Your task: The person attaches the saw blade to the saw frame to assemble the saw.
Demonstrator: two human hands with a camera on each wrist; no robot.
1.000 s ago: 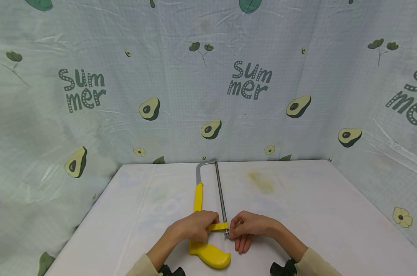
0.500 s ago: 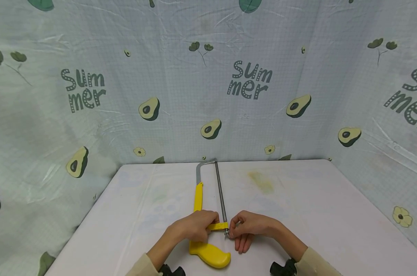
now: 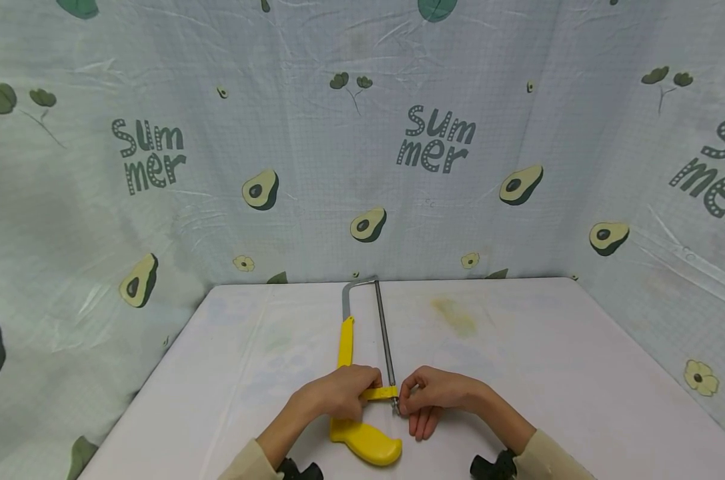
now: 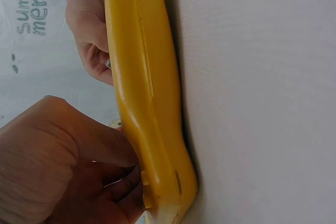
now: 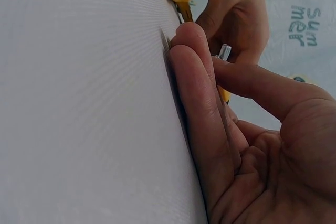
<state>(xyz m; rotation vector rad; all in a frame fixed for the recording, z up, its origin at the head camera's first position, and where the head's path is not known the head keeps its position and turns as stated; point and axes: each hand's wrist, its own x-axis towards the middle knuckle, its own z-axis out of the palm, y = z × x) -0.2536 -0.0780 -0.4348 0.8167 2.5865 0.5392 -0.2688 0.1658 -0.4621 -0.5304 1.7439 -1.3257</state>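
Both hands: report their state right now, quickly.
Left hand: closed, holding the saw by its yellow frame.
Right hand: closed, thumb and finger pinching the metal nut below the blade.

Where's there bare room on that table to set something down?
The table is bare from the yellow saw and left sleeve to the left edge, and from the blade and right sleeve to the right edge, yellowish stain aside. It's crowded front and centre: the left hand has its grip on the saw, the right hand is at the metal fitting.
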